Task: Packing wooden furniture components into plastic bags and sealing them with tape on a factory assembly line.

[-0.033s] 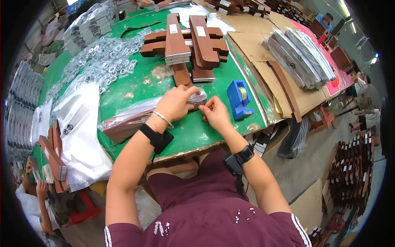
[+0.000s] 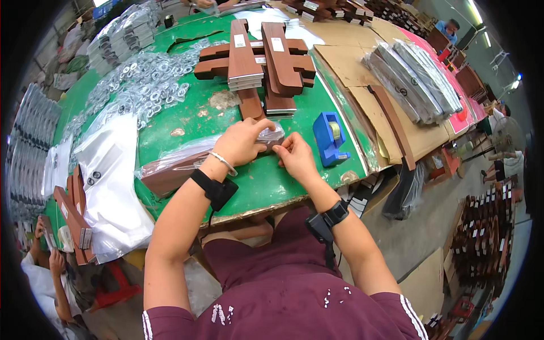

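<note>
A reddish-brown wooden piece [image 2: 170, 174] in a clear plastic bag [image 2: 195, 145] lies slantwise on the green table in front of me. My left hand [image 2: 241, 143] is closed over its right end, pressing the plastic down. At that same end my right hand [image 2: 296, 156] is pinched, with thumb and fingertips together by the bag's edge. What sits between those fingertips is too small to make out. A blue tape dispenser [image 2: 330, 139] with a roll of tape stands just right of my right hand. Bare brown wooden pieces [image 2: 245, 62] are stacked crosswise beyond my hands.
A heap of small plastic packets with rings [image 2: 141, 85] covers the table's left part. White plastic bags [image 2: 110, 187] hang over the near left edge. On cardboard at right lie wrapped pieces [image 2: 411, 82] and a long brown bar [image 2: 392, 124]. A co-worker's hands [image 2: 56, 260] show at lower left.
</note>
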### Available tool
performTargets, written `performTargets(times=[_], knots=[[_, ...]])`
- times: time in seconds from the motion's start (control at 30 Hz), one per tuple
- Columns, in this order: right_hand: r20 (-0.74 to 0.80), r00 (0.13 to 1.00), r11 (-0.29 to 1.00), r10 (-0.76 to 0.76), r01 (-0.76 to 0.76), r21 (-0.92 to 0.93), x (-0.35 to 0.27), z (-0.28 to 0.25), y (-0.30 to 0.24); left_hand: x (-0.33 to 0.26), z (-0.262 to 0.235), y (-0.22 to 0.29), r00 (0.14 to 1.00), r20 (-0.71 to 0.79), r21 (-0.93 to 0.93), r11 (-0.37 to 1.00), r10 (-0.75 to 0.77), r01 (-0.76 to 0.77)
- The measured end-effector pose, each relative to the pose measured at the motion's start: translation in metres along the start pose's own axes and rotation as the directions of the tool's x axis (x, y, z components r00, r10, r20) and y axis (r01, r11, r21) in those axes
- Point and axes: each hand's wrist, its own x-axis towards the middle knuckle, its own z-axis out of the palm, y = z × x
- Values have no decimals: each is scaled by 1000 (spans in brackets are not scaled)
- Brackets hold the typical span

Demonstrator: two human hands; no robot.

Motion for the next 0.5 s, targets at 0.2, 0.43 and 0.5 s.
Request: performTargets(times=[0.2, 0.43, 0.5], knots=[[-170, 940, 919, -296, 233, -317, 10, 6, 4, 21, -4, -18, 997, 26, -272, 960, 79, -69], [-88, 923, 849, -375, 304, -431, 17, 23, 17, 0, -12, -34, 997, 78, -402, 915, -3, 35], [6, 907, 800, -421, 375, -468, 15, 3, 19, 8, -7, -23, 998, 11, -331, 942, 54, -48]])
